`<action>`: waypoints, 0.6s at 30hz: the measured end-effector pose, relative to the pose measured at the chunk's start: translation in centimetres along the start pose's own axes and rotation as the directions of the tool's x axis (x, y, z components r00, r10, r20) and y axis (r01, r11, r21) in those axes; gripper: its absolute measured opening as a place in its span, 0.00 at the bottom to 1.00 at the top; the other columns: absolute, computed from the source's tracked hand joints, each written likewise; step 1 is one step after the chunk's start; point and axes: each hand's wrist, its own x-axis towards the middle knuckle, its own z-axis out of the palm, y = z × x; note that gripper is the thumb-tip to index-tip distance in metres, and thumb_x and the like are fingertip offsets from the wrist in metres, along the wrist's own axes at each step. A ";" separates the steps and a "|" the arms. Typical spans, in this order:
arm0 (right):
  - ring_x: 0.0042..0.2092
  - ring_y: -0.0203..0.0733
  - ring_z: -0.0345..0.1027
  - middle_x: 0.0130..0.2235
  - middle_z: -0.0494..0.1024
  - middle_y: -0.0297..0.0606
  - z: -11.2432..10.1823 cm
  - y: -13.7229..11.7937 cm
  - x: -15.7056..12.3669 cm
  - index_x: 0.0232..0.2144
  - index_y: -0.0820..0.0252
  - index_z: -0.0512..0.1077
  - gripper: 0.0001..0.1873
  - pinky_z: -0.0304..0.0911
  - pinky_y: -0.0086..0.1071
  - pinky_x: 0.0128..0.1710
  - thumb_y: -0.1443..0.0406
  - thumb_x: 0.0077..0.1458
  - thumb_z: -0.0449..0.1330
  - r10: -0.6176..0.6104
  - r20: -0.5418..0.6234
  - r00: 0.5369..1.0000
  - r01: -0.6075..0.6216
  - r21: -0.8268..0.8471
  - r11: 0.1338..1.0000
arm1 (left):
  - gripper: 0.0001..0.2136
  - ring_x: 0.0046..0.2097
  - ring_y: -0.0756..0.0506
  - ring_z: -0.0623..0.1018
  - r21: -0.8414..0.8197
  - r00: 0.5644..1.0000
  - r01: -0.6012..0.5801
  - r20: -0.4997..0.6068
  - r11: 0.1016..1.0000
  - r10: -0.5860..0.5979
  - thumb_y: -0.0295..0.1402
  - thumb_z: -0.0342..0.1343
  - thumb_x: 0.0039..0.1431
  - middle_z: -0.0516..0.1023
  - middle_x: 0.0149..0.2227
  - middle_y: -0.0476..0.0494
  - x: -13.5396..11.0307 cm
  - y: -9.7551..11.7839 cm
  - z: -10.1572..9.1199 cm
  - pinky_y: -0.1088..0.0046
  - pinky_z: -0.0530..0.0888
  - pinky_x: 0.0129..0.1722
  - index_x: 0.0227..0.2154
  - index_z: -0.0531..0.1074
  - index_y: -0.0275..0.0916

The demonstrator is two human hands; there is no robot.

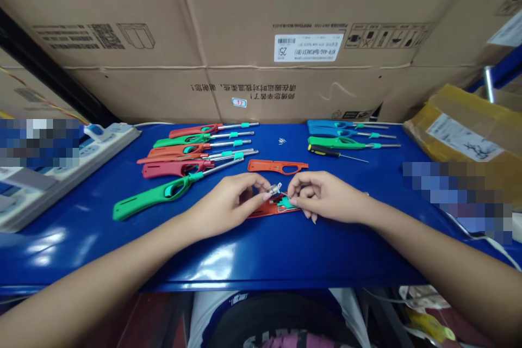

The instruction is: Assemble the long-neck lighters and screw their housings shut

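My left grip (pixel 232 198) is closed to a pinch: thumb and index finger press on a small metal part (pixel 274 190), its silvery end poking out past my fingertips toward the other hand. The remaining fingers of that hand curl in behind the index.

My right grip (pixel 322 196) is drawn nearly together too, thumb and index fingertips meeting at the teal piece (pixel 285 204). A thin wire (pixel 284 194) shows right at those fingertips; I cannot tell whether I pinch the wire, the teal piece or both. My other right fingers bend loosely below, apart from the desk (pixel 261 261).

The near shell (pixel 261 210), orange, lies on the desk under both hands, partly hidden by them, with the teal piece at its right part. The metal part is above it, between my two hands. Just beyond my fingers lies the far shell (pixel 265 165), also orange, its loop toward the right.

To the left sits a row of red, green and orange lighters (pixel 141 202), metal tips pointing right. On the right, beyond my right hand, are blue lighters (pixel 326 133) and a green lighter (pixel 332 142), with a screwdriver (pixel 324 150) just in front of the green one.
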 end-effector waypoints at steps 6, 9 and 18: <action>0.21 0.32 0.64 0.20 0.69 0.27 0.1 -0.4 -0.6 0.35 0.58 0.68 0.08 0.66 0.26 0.20 0.59 0.60 0.60 0.095 -0.049 0.994 -0.093 0.047 0.995 | 0.10 0.28 0.53 0.72 -0.158 0.986 0.160 0.073 0.974 -0.150 0.39 0.51 0.70 0.78 0.35 0.50 -0.5 0.7 0.6 0.77 0.68 0.29 0.43 0.74 0.40; 0.22 0.30 0.60 0.21 0.67 0.27 -0.1 -0.6 -0.6 0.34 0.59 0.71 0.07 0.58 0.24 0.19 0.61 0.59 0.60 0.089 -0.097 0.991 -0.088 0.009 0.996 | 0.10 0.28 0.53 0.72 -0.190 0.979 0.198 0.077 0.962 -0.187 0.39 0.52 0.70 0.78 0.33 0.51 -0.6 0.7 1.0 0.79 0.68 0.28 0.41 0.74 0.39; 0.23 0.29 0.53 0.23 0.65 0.27 0.1 -0.8 -0.6 0.32 0.61 0.75 0.07 0.48 0.26 0.20 0.62 0.59 0.60 0.002 -0.148 0.989 -0.016 -0.094 0.995 | 0.08 0.32 0.52 0.75 -0.178 0.991 0.135 0.041 0.975 -0.130 0.37 0.55 0.69 0.79 0.39 0.49 -0.5 -0.5 1.7 0.78 0.71 0.31 0.43 0.76 0.41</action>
